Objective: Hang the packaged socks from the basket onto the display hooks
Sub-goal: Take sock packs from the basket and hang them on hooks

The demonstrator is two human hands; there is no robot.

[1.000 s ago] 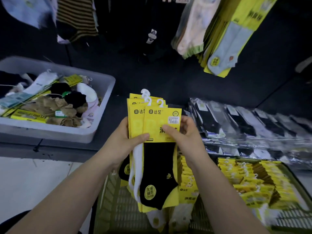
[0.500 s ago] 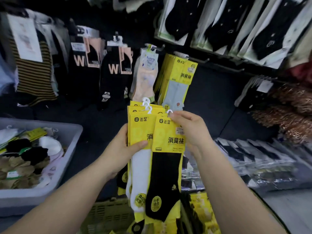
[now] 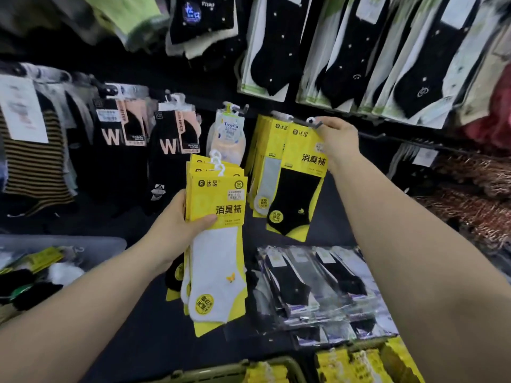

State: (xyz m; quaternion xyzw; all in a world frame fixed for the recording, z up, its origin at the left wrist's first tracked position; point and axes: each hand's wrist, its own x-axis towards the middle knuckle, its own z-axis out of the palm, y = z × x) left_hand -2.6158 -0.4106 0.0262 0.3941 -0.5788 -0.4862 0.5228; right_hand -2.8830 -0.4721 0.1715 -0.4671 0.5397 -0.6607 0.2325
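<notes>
My left hand (image 3: 179, 225) grips a stack of yellow sock packs (image 3: 215, 217), thumb across the front card; a white sock faces me. My right hand (image 3: 336, 142) pinches the top of a single yellow pack with a black sock (image 3: 297, 186), holding its white hanger at the tip of a dark display hook (image 3: 309, 123). Behind it, more yellow packs (image 3: 264, 161) hang on the same hook. The olive basket (image 3: 226, 371) at the bottom edge holds more yellow packs (image 3: 359, 363).
Black socks in green-edged packs (image 3: 345, 51) hang above. Black "W" packs (image 3: 171, 145) and a pale pack (image 3: 229, 134) hang to the left. Clear-wrapped dark socks (image 3: 318, 283) lie on the shelf below. A grey bin (image 3: 63, 244) of loose socks sits at the left.
My right hand lifted the black-sock pack off the stack, up and right to the hook. The view tilted upward; the left hand kept the stack, a white sock now in front.
</notes>
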